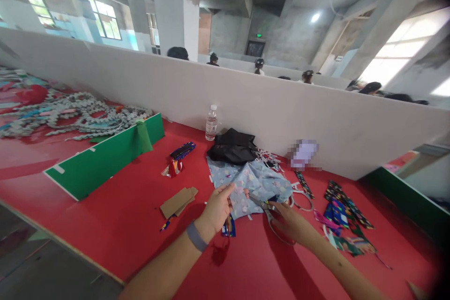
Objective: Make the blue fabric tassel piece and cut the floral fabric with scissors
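My left hand (pixel 218 206) hovers over the red table (pixel 116 225) with its fingers curled in a pinch on a narrow patterned fabric strip (pixel 228 227) that hangs down from it. A grey band sits on that wrist. My right hand (pixel 290 220) grips a pair of scissors (pixel 263 206), blades pointing left toward the left hand. Just behind both hands lies a pale blue floral cloth (pixel 253 180).
A black bag (pixel 232 146) and a water bottle (pixel 211 123) stand by the white partition (pixel 246 98). Dark patterned strips (pixel 342 218) lie at right, cardboard pieces (pixel 178 201) at left, a green divider (pixel 101 159) and heaps of trim (pixel 70 115) farther left. Other people sit beyond the partition.
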Motion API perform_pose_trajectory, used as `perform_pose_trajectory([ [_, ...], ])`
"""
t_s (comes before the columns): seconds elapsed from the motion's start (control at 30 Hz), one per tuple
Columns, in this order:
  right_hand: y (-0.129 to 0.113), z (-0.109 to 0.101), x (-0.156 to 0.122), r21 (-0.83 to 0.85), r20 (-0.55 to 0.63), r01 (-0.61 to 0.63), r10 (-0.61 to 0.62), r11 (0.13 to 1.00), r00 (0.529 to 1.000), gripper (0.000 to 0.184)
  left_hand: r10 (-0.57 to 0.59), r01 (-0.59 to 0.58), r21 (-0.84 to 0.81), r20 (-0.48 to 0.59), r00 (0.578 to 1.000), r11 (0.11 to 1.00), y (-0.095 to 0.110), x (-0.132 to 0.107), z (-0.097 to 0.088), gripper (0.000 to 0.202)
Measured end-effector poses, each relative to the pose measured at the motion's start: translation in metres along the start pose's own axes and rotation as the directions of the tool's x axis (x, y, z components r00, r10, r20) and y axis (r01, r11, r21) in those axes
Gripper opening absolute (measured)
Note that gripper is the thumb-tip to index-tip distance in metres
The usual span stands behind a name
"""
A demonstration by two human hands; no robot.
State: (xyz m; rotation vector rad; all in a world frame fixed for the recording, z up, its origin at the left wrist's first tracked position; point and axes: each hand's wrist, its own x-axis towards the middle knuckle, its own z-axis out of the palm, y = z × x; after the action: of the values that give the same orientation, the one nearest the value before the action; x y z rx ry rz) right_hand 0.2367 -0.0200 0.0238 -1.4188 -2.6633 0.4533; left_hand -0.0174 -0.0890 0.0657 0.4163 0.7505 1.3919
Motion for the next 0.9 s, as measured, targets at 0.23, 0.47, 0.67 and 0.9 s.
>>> perform_pose_trajectory([
  [0.23,-0.081,-0.001,0.002,0.495,-0.299,0.061,0.104,0.867,0.949,0.040,0.026,-0.029,0.024,0.095,0.995,0.999,0.005,-0.007,0.005,0.025],
  [0.47,-0.127,0.051,0.009,0.774,-0.296,0.113,0.198,0.623,0.935,0.046,0.067,-0.072,0.068,0.081,0.995,0.995,0.001,0.001,-0.001,0.018],
  [0.67,-0.120,0.075,0.005,0.680,-0.345,0.103,0.193,0.726,0.919,0.045,0.042,-0.045,0.053,0.069,0.997,0.998,-0.010,0.013,-0.021,0.015],
  [0.9,-0.123,0.072,-0.003,0.435,-0.466,0.241,-0.012,0.868,0.885,0.032,0.048,-0.048,0.006,0.004,0.999,0.999,0.003,0.028,-0.045,0.016],
])
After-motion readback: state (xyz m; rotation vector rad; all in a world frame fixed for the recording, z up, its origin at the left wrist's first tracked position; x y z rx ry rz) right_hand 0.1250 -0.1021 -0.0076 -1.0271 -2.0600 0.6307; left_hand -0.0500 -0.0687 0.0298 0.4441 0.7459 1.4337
